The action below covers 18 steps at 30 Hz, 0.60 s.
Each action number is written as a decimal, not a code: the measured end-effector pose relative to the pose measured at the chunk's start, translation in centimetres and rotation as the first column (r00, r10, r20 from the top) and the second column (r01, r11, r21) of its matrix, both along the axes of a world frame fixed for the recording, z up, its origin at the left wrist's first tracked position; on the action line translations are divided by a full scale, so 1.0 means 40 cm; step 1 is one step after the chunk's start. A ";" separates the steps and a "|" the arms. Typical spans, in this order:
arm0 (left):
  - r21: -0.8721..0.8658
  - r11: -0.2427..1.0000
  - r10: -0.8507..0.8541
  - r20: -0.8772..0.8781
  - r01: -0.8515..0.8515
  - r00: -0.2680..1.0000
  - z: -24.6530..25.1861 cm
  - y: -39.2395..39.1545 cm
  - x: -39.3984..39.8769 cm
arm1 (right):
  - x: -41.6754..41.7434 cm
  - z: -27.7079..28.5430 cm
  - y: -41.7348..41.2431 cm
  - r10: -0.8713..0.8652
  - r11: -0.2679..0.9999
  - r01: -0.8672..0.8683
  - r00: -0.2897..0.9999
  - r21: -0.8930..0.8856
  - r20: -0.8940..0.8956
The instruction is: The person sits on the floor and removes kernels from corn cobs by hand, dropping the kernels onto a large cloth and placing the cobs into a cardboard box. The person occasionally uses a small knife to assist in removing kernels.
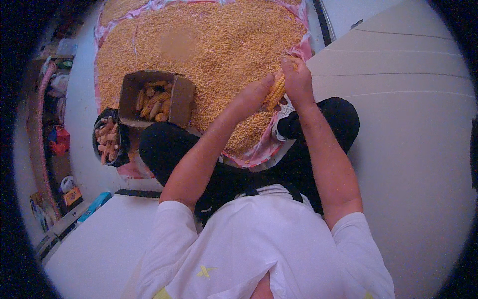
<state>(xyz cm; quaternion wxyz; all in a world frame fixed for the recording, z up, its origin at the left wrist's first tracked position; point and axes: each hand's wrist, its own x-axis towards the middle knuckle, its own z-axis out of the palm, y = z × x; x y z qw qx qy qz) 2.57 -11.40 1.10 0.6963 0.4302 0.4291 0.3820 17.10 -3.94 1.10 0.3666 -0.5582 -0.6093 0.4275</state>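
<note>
Above the front right part of a broad layer of loose corn kernels point(231, 48), both my hands are closed around one yellow ear of corn point(276, 91). My left hand point(257, 91) grips its lower left side. My right hand point(298, 80) holds the upper end, its fingers partly hidden. To the left, an open cardboard box point(183, 99) holds several ears of corn point(157, 101). Beside it stands a black bag point(125, 144) filled with bare corncobs point(107, 138). The kernels lie on a pink and white sheet point(257, 159).
My bent knees flank the near end of the sheet, and my right foot in a white shoe point(284, 116) touches its edge. Shelves with assorted goods point(61, 140) run along the far left. A large pale panel point(403, 123) borders the right side.
</note>
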 end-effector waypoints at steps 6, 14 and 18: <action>0.158 0.987 0.047 -0.126 -0.026 0.991 -0.025 0.001 0.003 | -0.002 -0.020 -0.003 -0.031 0.998 0.021 0.990 -0.067 -0.140; -0.049 0.981 0.182 -0.089 -0.187 0.979 -0.140 0.022 -0.002 | -0.004 -0.025 0.000 -0.010 1.000 0.011 0.988 0.000 -0.153; 0.161 0.986 0.096 -0.260 -0.055 0.961 -0.031 0.014 0.011 | 0.016 -0.029 0.008 -0.083 0.996 0.081 0.991 -0.022 -0.105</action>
